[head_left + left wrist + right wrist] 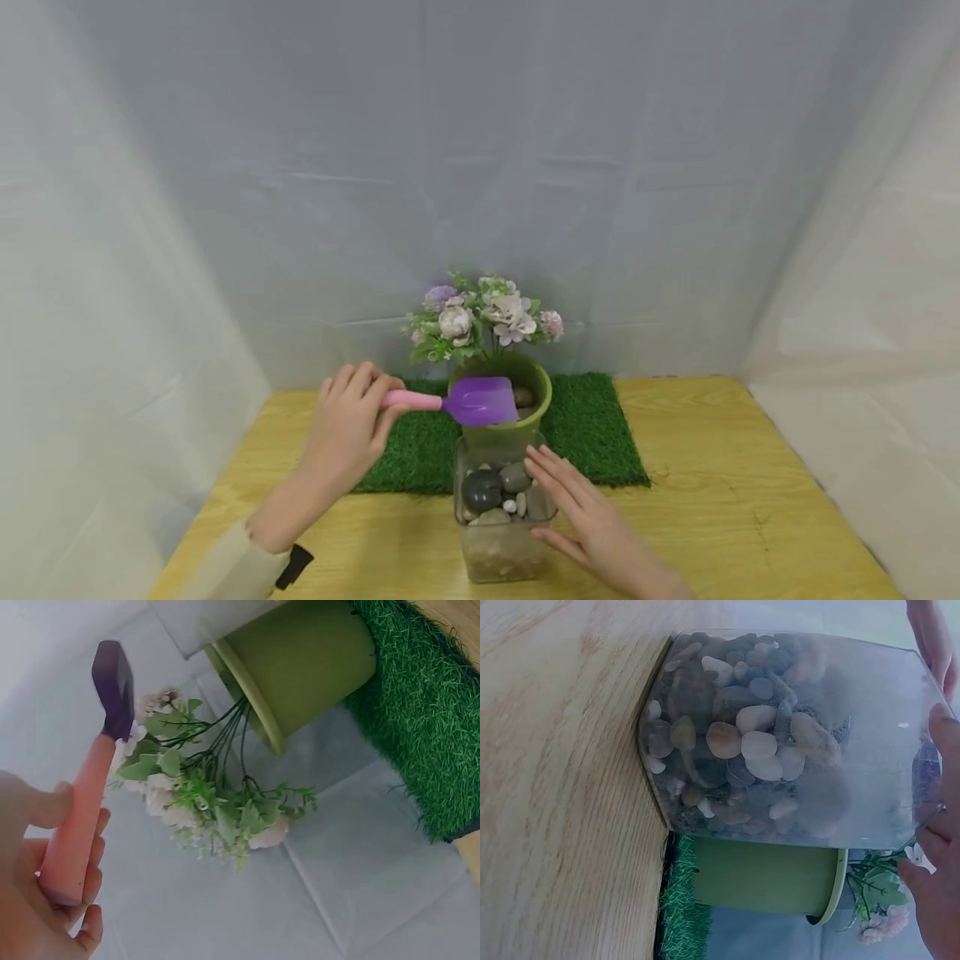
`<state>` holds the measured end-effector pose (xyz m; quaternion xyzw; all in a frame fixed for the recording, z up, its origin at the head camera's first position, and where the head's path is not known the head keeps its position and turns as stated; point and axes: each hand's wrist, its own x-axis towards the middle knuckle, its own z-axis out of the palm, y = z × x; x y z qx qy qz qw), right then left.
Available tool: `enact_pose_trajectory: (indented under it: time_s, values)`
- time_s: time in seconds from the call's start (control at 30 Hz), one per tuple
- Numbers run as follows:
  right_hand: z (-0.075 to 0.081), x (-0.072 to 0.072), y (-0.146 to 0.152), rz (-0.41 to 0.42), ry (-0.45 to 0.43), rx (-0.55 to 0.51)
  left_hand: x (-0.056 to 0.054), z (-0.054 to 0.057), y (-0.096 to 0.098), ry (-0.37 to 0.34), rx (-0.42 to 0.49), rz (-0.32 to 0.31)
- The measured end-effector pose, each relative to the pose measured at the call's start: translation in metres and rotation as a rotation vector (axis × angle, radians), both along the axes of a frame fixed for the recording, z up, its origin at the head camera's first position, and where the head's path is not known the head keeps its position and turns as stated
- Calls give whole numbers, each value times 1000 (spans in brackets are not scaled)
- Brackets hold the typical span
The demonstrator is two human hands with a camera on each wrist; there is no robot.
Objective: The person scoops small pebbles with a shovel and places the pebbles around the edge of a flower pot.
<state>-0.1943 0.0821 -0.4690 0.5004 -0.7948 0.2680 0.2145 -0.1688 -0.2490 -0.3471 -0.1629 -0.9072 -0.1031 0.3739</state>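
Head view: left hand (348, 417) grips a shovel (453, 403), blade (483, 402) raised before the far flowerpot (546, 402); straight-fingered right hand (592, 521) touches the near container (504, 526), seemingly steadying it. Left wrist: fingers (95, 851) wrap the handle (79, 825). Right wrist: stones (756, 746) probably weigh the container down.

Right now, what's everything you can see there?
Table: one, yellowish wood, underneath
Sheeting: count unclear, grey-white, behind and beside
Mat: one, grass-green, on the table
Pot: one, green, on the mat
Flowers: one bunch, white, pink, purple, in the pot
Container: one, clear, before the pot
Stones: many, mixed colours, in container and pot
Trowel: one, pink and purple, in the left hand
Small item: one, black, at sleeve
Sleeve: one, cream, left arm
Left hand: one, bare, fingers round the trowel's handle
Right hand: one, bare, beside the container's rim
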Motion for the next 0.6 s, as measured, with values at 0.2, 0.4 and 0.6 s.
enact_pose_trajectory:
  time_s: [0.2,0.4,0.6]
  values:
    - [-2,-1,2,-32,-25,2,11,7,0,-28,-71,-48]
    - [-3,-1,3,-49,-36,7,15,15,7,-54,-230,-107]
    - [-3,-1,2,-33,-9,-10,14,23,16,23,-343,-109]
